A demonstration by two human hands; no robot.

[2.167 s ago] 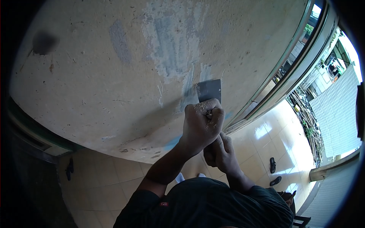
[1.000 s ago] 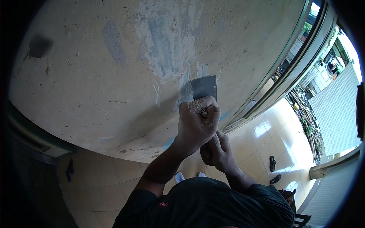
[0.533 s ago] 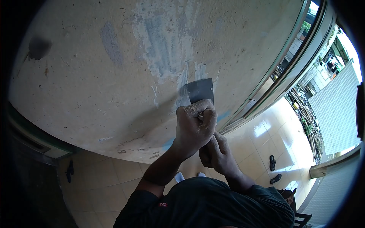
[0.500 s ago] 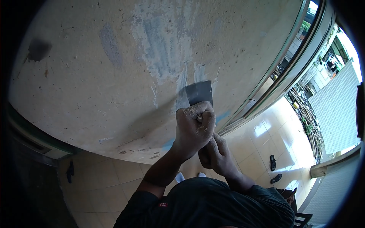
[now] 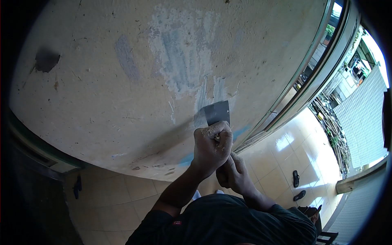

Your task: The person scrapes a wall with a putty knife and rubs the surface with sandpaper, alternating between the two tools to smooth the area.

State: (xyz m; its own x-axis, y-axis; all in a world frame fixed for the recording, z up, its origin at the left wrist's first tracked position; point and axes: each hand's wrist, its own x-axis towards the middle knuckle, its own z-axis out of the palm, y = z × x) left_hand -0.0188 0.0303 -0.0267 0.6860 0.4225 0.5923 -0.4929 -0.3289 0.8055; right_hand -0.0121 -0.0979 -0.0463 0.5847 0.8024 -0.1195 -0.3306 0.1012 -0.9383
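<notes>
In the head view, the scraper point(image 5: 218, 112) lies straight beyond the left hand point(image 5: 212, 147), its flat dark blade jutting from the top of the fist and its long axis running away from the body, up the pale wall point(image 5: 102, 94), with a slight lean to the left. The left hand is clenched round the scraper, thumb and fingers closed and dusted with pale crumbs, and is the nearer of the two to the blade. The right hand point(image 5: 236, 173) sits just behind and below it, to the right, with fingers curled; whether it grips the handle's hidden end, I cannot tell. The blade's far edge lies at or very near the wall, though the contact itself is too fine to make out, and a shadow spreads to its left. Just beyond that edge run pale streaks point(image 5: 219, 87), leading toward a broad rough patch point(image 5: 179, 57). To the left the wall stretches wide and unobstructed, past thin scratches point(image 5: 172, 111) to a dark spot point(image 5: 47, 61); to the right the room is tighter, with a blue smear point(image 5: 241, 132) near the fist and the long frame point(image 5: 300, 75) slanting beyond it, above the tiled floor point(image 5: 265, 163)
</notes>
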